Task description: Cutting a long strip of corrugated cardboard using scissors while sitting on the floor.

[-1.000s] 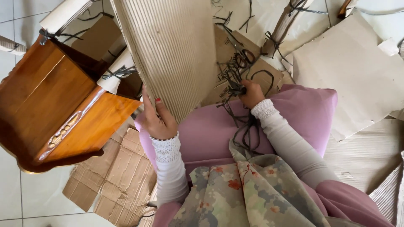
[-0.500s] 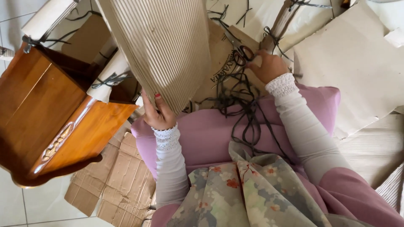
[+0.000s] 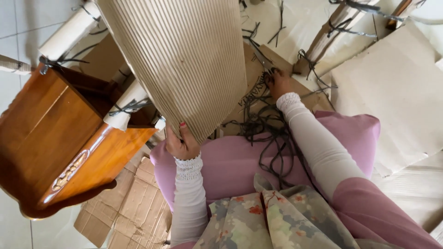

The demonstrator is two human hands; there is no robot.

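The left hand [image 3: 183, 144] is closed on the bottom edge of a big sheet of ribbed cardboard [image 3: 180, 60], thumb on the front, holding it up and tilted over the wooden furniture piece [image 3: 60, 138] lying just left of it. To the right of the sheet, the right hand [image 3: 278, 83] reaches out into a tangle of dark straps [image 3: 267, 129]; its fingers are buried there, so I cannot tell whether they grip anything. Flat cardboard [image 3: 397, 92] lies further right of the sheet.

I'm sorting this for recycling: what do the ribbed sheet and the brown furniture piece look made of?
Ribbed sheet, held by the left hand: apparently single-face corrugated cardboard, matte tan, with parallel flutes showing. Furniture piece: seemingly wood, glossy reddish-brown varnish with visible grain.
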